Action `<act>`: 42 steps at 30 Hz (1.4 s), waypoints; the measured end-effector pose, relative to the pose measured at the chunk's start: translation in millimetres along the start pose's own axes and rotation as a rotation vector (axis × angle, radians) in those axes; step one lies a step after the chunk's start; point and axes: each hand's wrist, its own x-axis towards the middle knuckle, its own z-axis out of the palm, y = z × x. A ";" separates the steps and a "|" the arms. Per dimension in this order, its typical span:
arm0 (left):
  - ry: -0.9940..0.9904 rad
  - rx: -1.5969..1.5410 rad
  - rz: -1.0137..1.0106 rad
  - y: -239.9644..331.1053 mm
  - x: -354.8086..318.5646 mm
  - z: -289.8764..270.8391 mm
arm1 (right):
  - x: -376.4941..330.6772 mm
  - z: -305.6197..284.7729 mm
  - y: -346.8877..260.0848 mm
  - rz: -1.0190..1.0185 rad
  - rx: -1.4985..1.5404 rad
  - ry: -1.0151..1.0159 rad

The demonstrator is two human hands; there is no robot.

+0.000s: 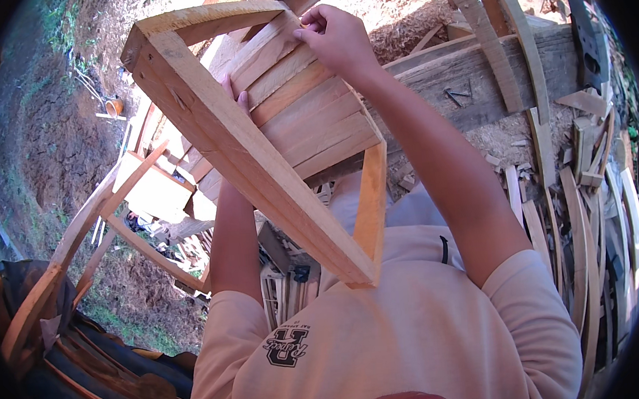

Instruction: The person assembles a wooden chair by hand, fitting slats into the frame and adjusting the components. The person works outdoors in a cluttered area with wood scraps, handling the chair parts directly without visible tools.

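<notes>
Tilted in front of my chest is a wooden frame (259, 163) of pale squared beams, with an angled leg at each end. Side-by-side wooden slats (319, 126) lie across it, like a small seat or backrest. My left hand (243, 100) grips the slatted part from behind the long beam; only a few fingertips show past the slats' edge. At the far end, my right hand (337, 39) is closed, with thumb and forefinger pinched at the corner of the last slat. Whatever sits between those fingertips is too small to make out.
A weathered thick plank (483, 69) runs behind the frame, with a few dark nails (458, 97) on it. Curved wooden pieces (504, 42) lean over it. More wooden strips (579, 249) stack at right. Curved wooden parts (80, 229) and a dark sheet (133, 375) lie at left.
</notes>
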 end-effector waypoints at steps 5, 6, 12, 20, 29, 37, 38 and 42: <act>0.083 -0.036 -0.011 3.6 -3.3 15.3 | -4.4 -5.6 1.4 -0.013 0.008 -0.035; 0.089 -0.029 -0.003 4.1 -2.7 16.0 | -6.6 -7.4 1.9 -0.003 0.010 -0.048; 0.110 -0.059 0.030 6.0 -3.7 17.6 | -40.1 -49.6 -7.6 -0.066 0.044 -0.050; 0.099 -0.106 -0.001 6.9 1.2 9.1 | -129.8 -196.7 1.3 -0.045 -0.106 0.105; 0.260 -0.006 -0.148 11.2 68.7 4.9 | -162.4 -268.2 34.5 0.026 -0.318 0.190; 0.157 0.140 -0.462 -10.2 116.0 52.0 | -137.4 -225.0 51.3 -0.239 -0.585 0.082; 0.170 0.152 -0.435 -12.3 113.0 53.8 | -133.6 -223.5 54.7 -0.302 -0.649 0.096; 0.223 0.080 -0.397 7.2 110.5 55.2 | -126.1 -226.4 62.6 -0.306 -0.642 0.116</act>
